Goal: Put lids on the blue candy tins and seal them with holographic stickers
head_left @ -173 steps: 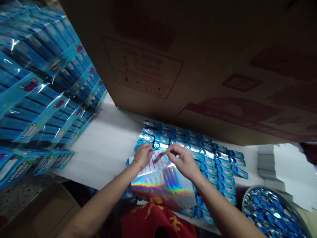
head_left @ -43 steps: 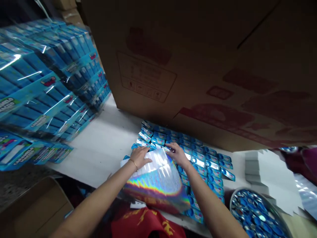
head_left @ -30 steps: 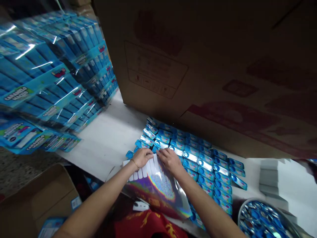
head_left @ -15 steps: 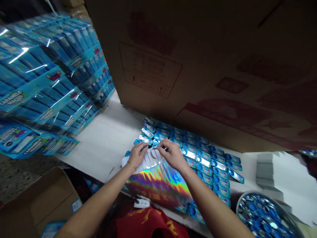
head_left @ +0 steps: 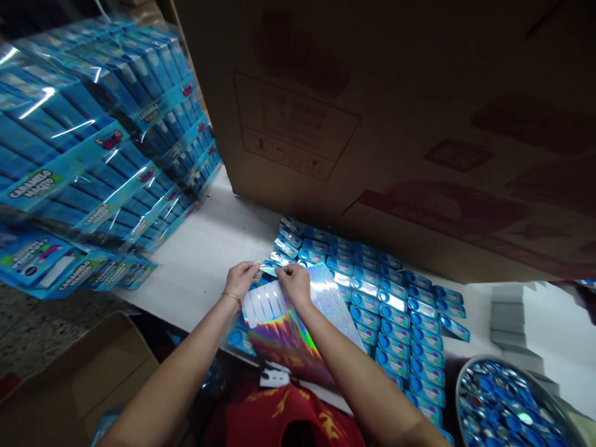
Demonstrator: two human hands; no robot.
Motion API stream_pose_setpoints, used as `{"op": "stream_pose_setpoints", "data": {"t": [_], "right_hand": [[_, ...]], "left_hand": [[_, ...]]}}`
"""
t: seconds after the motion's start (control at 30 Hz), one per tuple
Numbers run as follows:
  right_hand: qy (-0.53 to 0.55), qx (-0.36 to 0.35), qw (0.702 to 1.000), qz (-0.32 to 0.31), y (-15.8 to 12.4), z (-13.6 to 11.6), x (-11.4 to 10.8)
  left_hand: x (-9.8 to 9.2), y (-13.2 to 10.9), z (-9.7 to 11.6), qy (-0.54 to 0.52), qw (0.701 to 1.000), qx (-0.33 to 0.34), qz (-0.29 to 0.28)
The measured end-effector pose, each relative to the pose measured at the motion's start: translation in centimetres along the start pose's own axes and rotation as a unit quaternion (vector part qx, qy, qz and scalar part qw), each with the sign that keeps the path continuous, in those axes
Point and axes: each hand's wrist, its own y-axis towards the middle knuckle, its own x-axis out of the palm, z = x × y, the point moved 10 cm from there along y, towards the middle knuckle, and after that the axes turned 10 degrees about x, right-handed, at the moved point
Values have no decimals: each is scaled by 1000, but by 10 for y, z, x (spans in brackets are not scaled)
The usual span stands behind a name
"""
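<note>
A shiny rainbow-foil sticker sheet [head_left: 298, 326] lies over the near rows of small blue packets [head_left: 372, 292] laid out on the white table [head_left: 205, 261]. Its upper left part shows several white empty slots. My left hand [head_left: 242, 279] and my right hand [head_left: 294, 284] are both above the sheet's far edge, fingers pinched. Between them they hold a thin foil sticker strip [head_left: 269, 268], one hand at each end. A thin bracelet sits on my left wrist.
A big brown cardboard box [head_left: 395, 124] looms over the table's far side. Shrink-wrapped stacks of blue boxes [head_left: 93, 136] fill the left. A round bowl [head_left: 505, 406] of blue pieces sits bottom right, grey stacked cards [head_left: 507, 316] at right, an open carton [head_left: 79, 379] on the floor.
Both hands have lifted off the sheet towards its far edge and now hold a foil strip between them. More white slots show on the sheet. The view shifted slightly.
</note>
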Motion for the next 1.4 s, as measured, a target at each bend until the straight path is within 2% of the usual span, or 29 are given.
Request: {"op": "stream_pose_setpoints", "data": {"t": [0.1, 0.3, 0.5, 0.6, 0.67, 0.77, 0.9, 0.93, 1.0, 1.1, 1.2, 1.3, 1.4], "right_hand": [[-98, -33, 994, 39, 1, -7, 0], [-227, -50, 971, 51, 5, -7, 10], [-305, -56, 949, 56, 10, -6, 13], [-310, -96, 944, 57, 5, -9, 6], [-289, -124, 947, 62, 0, -10, -5], [-240, -125, 958, 98, -6, -3, -37], [-185, -54, 969, 154, -10, 31, -85], [-170, -29, 974, 148, -10, 43, -92], [-121, 17, 988, 97, -9, 66, -95], [24, 85, 996, 7, -10, 91, -89], [193, 143, 969, -51, -20, 99, -90], [295, 163, 938, -81, -40, 91, -108], [306, 179, 932, -80, -72, 84, -142]], "left_hand": [[-7, 9, -6, 56, 998, 14, 34], [-9, 23, -19, 126, 991, 25, 46], [-4, 27, -38, 130, 991, -5, 26], [1, 30, -45, 131, 991, -16, 0], [3, 36, -46, 137, 990, -11, -22], [-4, 44, -39, 160, 986, 11, -34], [-24, 36, -25, 188, 981, 29, -39], [-27, 29, -23, 192, 979, 32, -58], [-25, 12, -17, 206, 970, 49, -118], [-17, -14, -1, 247, 943, 102, -197], [-1, -30, 34, 297, 907, 193, -228], [38, -50, 77, 317, 867, 277, -268], [96, -83, 107, 290, 841, 300, -345]]}}
